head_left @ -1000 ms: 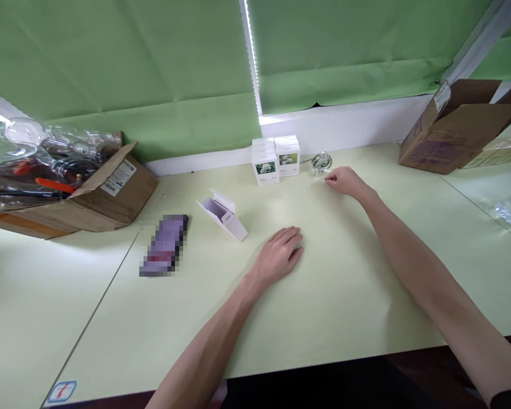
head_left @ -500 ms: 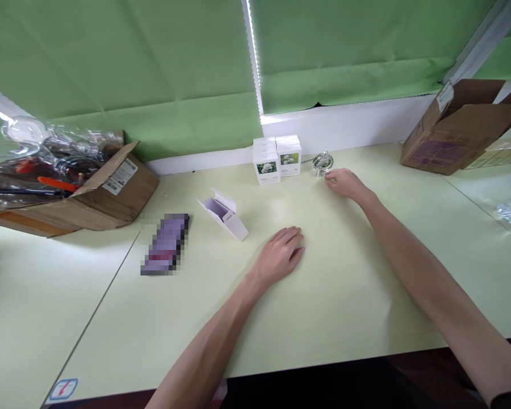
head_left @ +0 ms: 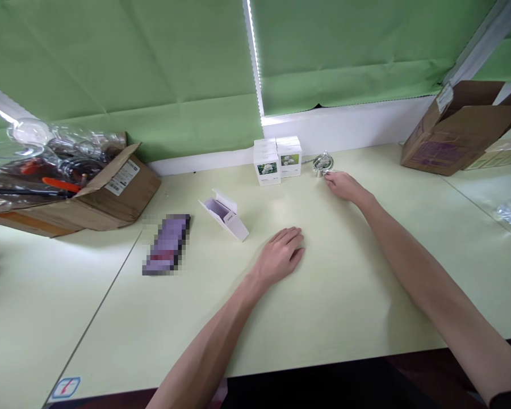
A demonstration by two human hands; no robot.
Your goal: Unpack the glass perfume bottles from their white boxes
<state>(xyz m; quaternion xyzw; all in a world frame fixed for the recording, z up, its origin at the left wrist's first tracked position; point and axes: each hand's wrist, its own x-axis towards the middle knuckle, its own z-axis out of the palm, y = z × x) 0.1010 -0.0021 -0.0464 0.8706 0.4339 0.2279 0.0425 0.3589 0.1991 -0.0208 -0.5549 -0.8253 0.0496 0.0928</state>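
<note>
While outstretched, right hand [head_left: 346, 186] beside glass object [head_left: 322, 164]

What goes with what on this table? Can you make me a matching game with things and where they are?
Things:
1. right hand
2. left hand
3. open white carton
4. brown cardboard box

Places:
A. at the table's left side, with plastic wrap bulging out
B. resting flat on the table, mid-way along
C. right beside the small shiny clear object
D. lying beside the blurred packet

Pairs: 1-C, 2-B, 3-D, 4-A
</note>
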